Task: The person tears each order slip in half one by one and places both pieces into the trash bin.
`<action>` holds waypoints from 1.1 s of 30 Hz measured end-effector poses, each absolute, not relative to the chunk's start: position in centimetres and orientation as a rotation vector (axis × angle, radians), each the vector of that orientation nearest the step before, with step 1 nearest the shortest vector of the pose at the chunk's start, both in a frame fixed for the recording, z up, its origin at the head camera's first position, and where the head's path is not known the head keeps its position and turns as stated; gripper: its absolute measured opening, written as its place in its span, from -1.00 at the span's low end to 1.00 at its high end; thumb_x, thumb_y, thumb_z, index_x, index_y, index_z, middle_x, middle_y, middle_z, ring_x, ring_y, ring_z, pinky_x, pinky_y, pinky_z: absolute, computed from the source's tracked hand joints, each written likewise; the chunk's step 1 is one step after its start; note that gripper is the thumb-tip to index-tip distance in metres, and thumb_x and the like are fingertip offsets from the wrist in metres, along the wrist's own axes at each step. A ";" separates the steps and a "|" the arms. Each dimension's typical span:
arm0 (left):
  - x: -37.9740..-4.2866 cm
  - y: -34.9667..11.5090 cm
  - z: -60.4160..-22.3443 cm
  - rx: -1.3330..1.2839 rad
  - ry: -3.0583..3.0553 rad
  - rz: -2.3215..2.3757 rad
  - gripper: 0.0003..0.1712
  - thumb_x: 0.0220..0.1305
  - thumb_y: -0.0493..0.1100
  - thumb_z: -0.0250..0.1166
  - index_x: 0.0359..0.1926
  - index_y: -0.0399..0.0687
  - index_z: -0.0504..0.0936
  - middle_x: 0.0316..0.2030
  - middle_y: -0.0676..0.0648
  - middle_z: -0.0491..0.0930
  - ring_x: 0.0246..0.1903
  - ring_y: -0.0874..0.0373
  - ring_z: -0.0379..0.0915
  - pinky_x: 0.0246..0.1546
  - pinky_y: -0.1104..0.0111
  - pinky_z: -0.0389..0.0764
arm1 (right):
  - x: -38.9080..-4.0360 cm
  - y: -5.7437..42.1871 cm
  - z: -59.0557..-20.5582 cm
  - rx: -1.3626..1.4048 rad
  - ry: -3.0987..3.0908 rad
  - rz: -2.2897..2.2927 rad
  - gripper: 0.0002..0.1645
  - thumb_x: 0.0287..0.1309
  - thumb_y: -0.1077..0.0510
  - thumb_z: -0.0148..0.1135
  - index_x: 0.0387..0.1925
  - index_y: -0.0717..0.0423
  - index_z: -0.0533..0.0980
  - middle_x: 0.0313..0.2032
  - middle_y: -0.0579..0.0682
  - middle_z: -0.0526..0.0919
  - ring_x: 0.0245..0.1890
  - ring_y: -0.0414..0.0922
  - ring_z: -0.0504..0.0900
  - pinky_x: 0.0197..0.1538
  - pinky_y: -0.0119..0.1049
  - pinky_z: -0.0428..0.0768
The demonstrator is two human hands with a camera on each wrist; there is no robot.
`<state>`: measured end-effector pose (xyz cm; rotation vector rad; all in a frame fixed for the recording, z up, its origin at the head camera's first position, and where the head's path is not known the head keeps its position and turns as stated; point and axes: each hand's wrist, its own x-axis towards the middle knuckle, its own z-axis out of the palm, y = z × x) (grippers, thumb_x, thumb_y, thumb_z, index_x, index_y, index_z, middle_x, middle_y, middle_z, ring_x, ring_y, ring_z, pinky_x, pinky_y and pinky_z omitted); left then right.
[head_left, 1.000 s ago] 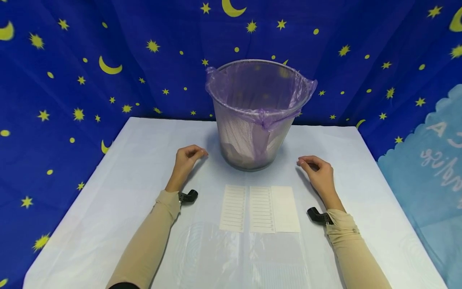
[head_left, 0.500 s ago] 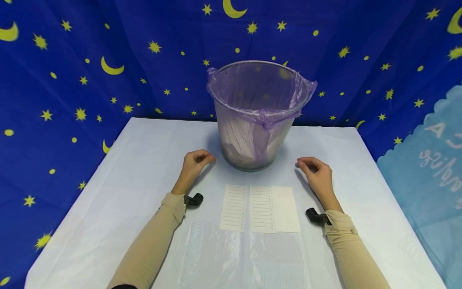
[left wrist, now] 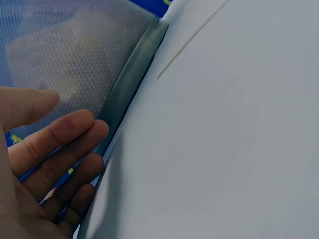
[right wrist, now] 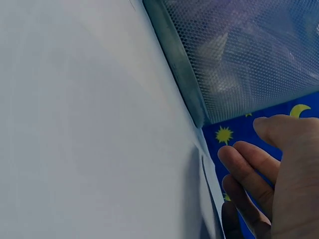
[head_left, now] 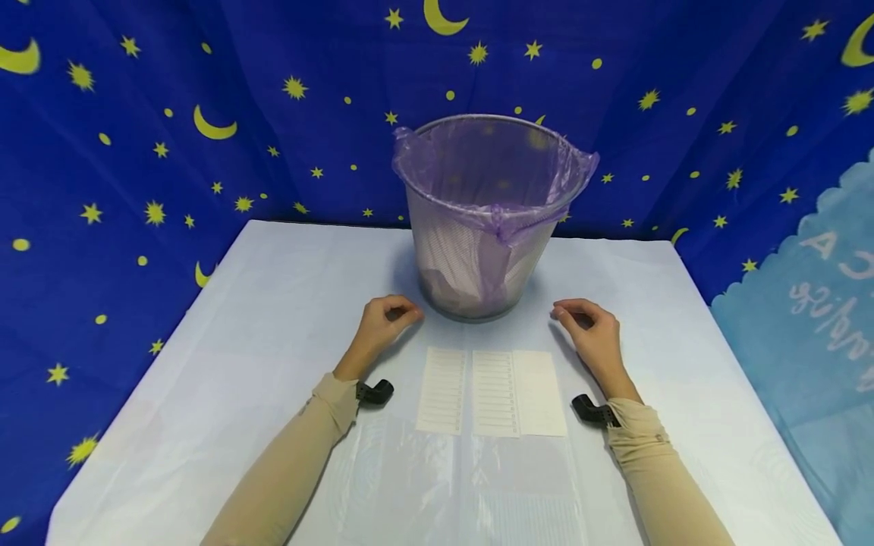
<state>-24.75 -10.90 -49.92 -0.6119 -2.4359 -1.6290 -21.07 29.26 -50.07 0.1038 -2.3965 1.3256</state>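
Observation:
A mesh waste bin (head_left: pixel 447 254) stands upright at the back of the table, lined with a translucent purple bag (head_left: pixel 505 226) folded over its rim. My left hand (head_left: pixel 382 327) hovers left of the bin's base, holding nothing; its fingers are loosely bent and apart from the thumb in the left wrist view. On the other side, my right hand (head_left: pixel 594 334) is likewise loosely bent and holds nothing. Pale contents show dimly through the mesh (right wrist: pixel 234 55) in the right wrist view. Between the hands and nearer me lie a lined paper strip (head_left: pixel 441 390), another lined strip (head_left: pixel 495 394) and a blank strip (head_left: pixel 542 394).
Clear plastic film (head_left: pixel 410 485) lies flat on the white tabletop (head_left: pixel 273 303) in front of the paper strips. Behind the table hangs a dark blue cloth (head_left: pixel 273 136) with yellow moons and stars. A light blue scalloped panel (head_left: pixel 819 318) with white lettering is at the right.
My left hand has moved right and a little towards me, closer to the bin's base. The right hand has shifted slightly left. Bin and paper strips stay in place.

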 end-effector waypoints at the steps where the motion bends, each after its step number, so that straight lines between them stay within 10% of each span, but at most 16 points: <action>1: -24.6 -10.7 -49.9 -0.619 -2.445 -1.616 -0.90 0.32 -0.25 0.48 -0.28 -0.24 0.81 -0.29 -0.18 0.79 -0.29 0.08 0.65 -0.15 0.38 0.61 | -21.1 29.2 -50.1 0.110 -2.392 1.333 -0.78 0.42 0.06 0.38 -0.04 0.07 0.76 -0.13 0.08 0.84 -0.14 -0.46 0.67 0.07 -0.59 0.52; 16: -22.6 -9.3 -49.5 -0.752 -2.599 -1.390 -0.79 0.10 -0.09 0.66 -0.26 0.01 0.84 -0.23 0.03 0.76 -0.05 0.08 0.55 0.14 0.15 0.53 | -18.9 25.8 -46.7 0.200 -2.366 1.369 -0.82 0.34 0.27 0.40 -0.10 0.30 0.74 -0.13 0.21 0.82 -0.12 -0.34 0.67 0.16 -0.17 0.56; 27: -20.8 -8.8 -47.8 -0.950 -2.796 -1.007 -0.24 -0.22 0.05 0.79 0.05 -0.10 0.74 -0.03 -0.06 0.65 0.07 -0.02 0.41 0.24 0.02 0.43 | -18.7 25.6 -46.5 0.192 -2.397 1.357 -0.82 0.35 0.26 0.39 -0.10 0.31 0.73 -0.10 0.19 0.81 -0.07 -0.25 0.67 0.16 -0.34 0.52; 33: -20.5 -8.5 -47.3 -0.958 -2.839 -1.037 -0.37 -0.17 0.00 0.78 -0.06 -0.08 0.73 -0.24 0.00 0.61 -0.07 0.07 0.38 0.12 0.13 0.41 | -19.6 26.3 -47.7 0.187 -2.384 1.351 -0.83 0.35 0.27 0.39 -0.11 0.30 0.74 -0.11 0.20 0.82 -0.08 -0.22 0.68 0.13 -0.38 0.52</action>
